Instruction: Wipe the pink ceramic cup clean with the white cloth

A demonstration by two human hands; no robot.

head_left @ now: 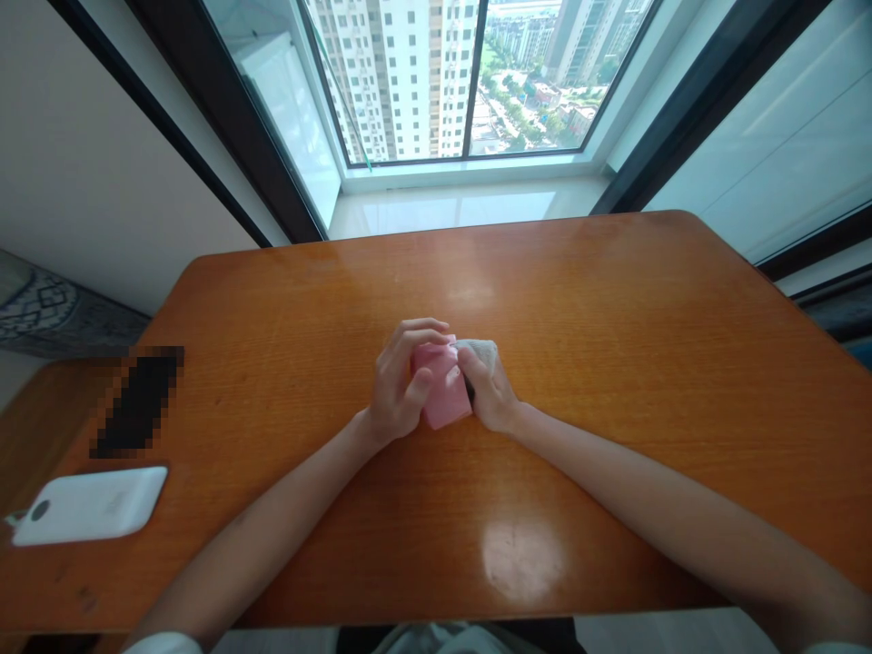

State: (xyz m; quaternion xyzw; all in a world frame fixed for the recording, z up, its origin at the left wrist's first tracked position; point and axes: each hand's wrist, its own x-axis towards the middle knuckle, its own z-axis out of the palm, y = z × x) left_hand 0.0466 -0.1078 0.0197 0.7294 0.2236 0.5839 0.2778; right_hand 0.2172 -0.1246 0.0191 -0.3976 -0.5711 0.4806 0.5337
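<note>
A small pink box-like object [446, 389] is held over the middle of the wooden table [627, 309]. My left hand [401, 386] grips it from the left, the thumb on its near face and the fingers curved over its top. In my right hand [491, 391] is a folded grey cloth [482, 351], pinched under the thumb and pressed against the pink object's right edge. A dark patch shows between the pink object and my right palm; I cannot tell what it is. My fingers hide part of both things.
At the table's left side lies a white flat device [92, 505] with a dark round spot. Beyond it is a black, pixelated shape [140, 401]. A window [470, 82] with dark frames stands behind the table's far edge.
</note>
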